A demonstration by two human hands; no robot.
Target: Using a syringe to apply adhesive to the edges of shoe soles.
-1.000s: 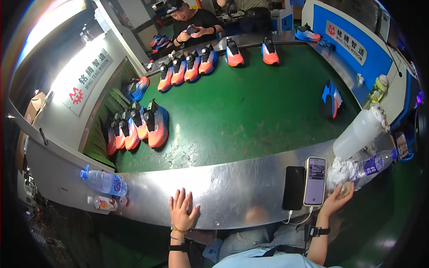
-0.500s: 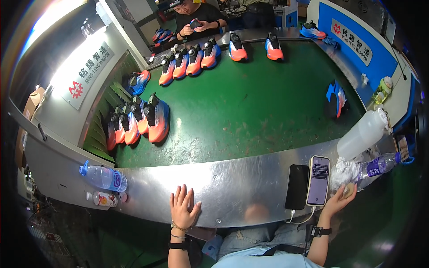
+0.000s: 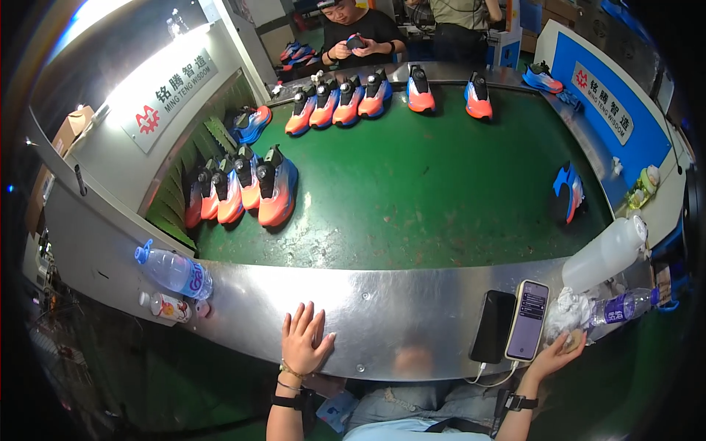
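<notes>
Green conveyor belt [image 3: 434, 198] fills most of view, curving w/ the lens. Steel ledge [image 3: 397, 301] runs along its near edge, in front of the person. White side panel [image 3: 125, 140] borders belt at left, blue panel [image 3: 610, 110] at far right.

Shoes on belt: cluster of four orange-blue shoes [image 3: 243, 192] at left, just beside the white panel; row of six more [image 3: 382, 95] at far end; single blue shoe [image 3: 569, 192] on its side nr right edge, well apart from the rest.

Co-worker in black shirt [image 3: 360, 29] stands at far end, both hands on a dark item, too small to ID.

On ledge, right: big white plastic bottle [image 3: 604, 253] lying tilted; dark phone [image 3: 493, 326] and lit phone [image 3: 527, 320] side by side, cables trailing off ledge; crumpled white cloth [image 3: 565, 312]; small clear bottle w/ purple label [image 3: 621, 307] on its side. Left end: clear water bottle, blue cap [image 3: 173, 270], lying down; small bottle [image 3: 166, 306] just beside it.

Left hand [image 3: 304, 339]: flat on ledge, palm down, fingers spread, gripping nothing.

Right hand [image 3: 560, 347]: at ledge edge below cloth, fingers curled around a small pale round object [image 3: 568, 341]; can't tell what it is.
</notes>
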